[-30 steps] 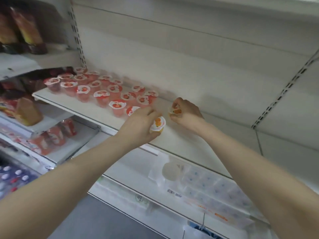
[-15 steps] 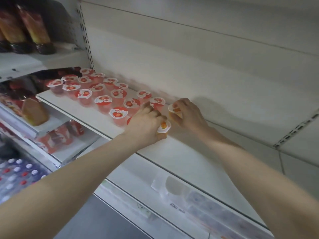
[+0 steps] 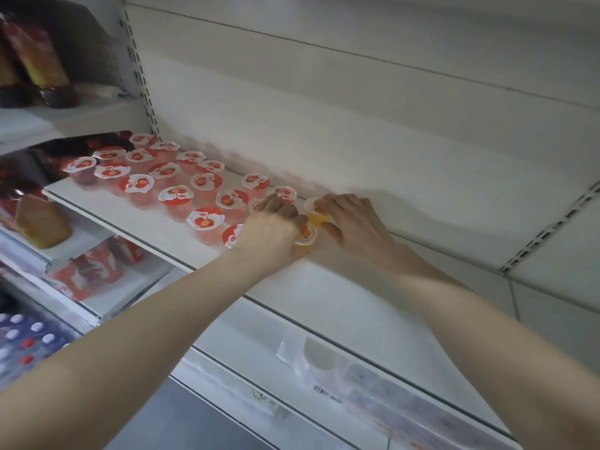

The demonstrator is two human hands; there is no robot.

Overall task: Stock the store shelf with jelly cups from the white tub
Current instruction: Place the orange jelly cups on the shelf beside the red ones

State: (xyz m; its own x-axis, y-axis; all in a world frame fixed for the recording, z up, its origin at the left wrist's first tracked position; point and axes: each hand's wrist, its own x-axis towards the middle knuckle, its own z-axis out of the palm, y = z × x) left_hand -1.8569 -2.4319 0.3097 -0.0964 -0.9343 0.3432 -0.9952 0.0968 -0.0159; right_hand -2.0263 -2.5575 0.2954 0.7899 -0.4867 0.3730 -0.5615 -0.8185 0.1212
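Note:
Several red strawberry jelly cups (image 3: 205, 219) stand in rows on the left part of the white shelf (image 3: 341, 297). My left hand (image 3: 269, 235) grips an orange jelly cup (image 3: 306, 234) that sits on the shelf at the right end of the rows. Just behind it, my right hand (image 3: 350, 222) holds a second orange jelly cup (image 3: 316, 211) down on the shelf near the back wall. The white tub is out of view.
The shelf's right half is bare up to the back panel (image 3: 357, 125). Dark snack bags (image 3: 35, 63) stand on the upper left shelf. Packaged goods (image 3: 84, 271) and a bread-like pack (image 3: 42, 222) fill lower left shelves. A wrapped pack (image 3: 373, 381) lies on the shelf below.
Both hands have moved forward and down, bringing the two orange cups from above the shelf onto its surface beside the red cups. The camera has come closer.

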